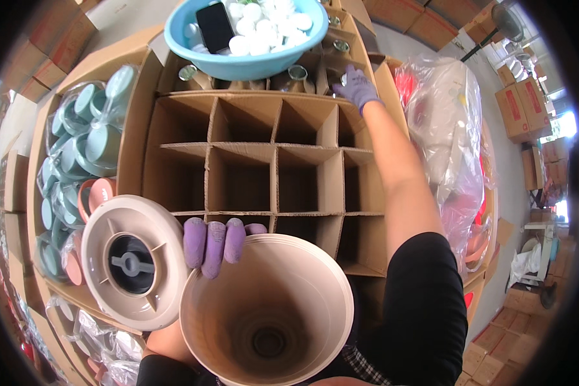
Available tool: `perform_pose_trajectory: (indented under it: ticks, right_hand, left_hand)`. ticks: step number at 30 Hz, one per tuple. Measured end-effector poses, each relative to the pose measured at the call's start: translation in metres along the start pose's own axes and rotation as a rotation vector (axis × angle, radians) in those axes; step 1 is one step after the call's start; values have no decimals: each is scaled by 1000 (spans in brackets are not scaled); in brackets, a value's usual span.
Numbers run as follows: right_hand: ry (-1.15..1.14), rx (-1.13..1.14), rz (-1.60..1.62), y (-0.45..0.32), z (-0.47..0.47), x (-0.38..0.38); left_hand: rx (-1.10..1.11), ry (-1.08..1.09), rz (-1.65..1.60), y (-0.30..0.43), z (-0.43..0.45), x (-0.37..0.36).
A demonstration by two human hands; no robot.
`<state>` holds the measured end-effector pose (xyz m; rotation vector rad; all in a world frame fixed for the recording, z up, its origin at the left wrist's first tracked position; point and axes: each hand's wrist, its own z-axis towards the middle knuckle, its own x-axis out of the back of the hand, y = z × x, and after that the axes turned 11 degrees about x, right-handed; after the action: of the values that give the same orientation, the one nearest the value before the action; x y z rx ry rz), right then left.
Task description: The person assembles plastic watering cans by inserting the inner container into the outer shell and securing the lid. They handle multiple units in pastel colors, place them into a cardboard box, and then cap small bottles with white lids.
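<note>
My left hand (215,245), in a purple knit glove, hooks its fingers over the rim of a tall beige plastic container (318,299). The container tilts open toward me, and nothing shows inside it. Against the same hand stands a round beige lid (161,222) with a dark centre and grey cross-piece; how it is held is hidden. My right hand (358,89), gloved too, reaches into a back compartment of the divided carton (241,144). Its fingers are at a clear glass vessel (343,80), mostly hidden; whether they grip it cannot be seen. Other glass vessels (297,73) stand in the back row.
A light-blue basin (246,65) with white caps (265,34) and a black phone (215,28) sits over the carton's far end. Left is a box of bagged teal plastic parts (101,144); right, bagged beige and red parts (444,130). Stacked cartons (523,108) stand beyond.
</note>
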<state>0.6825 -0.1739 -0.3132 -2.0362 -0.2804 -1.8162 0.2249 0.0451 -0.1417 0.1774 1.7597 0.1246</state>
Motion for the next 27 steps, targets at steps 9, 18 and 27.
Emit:
perform_pose_trajectory:
  ticks: [9,18,27]
  right_hand:
    - [278,11,10,-24,-13,130]
    - [1065,609,-25,-140,-295,403]
    - [1027,839,1060,-285,-546,319]
  left_hand:
    - [-70,-358,62,-12,-32,1]
    - [121,-590,61,-9,-79,7]
    - [-932,-351,800,67,-132,-90]
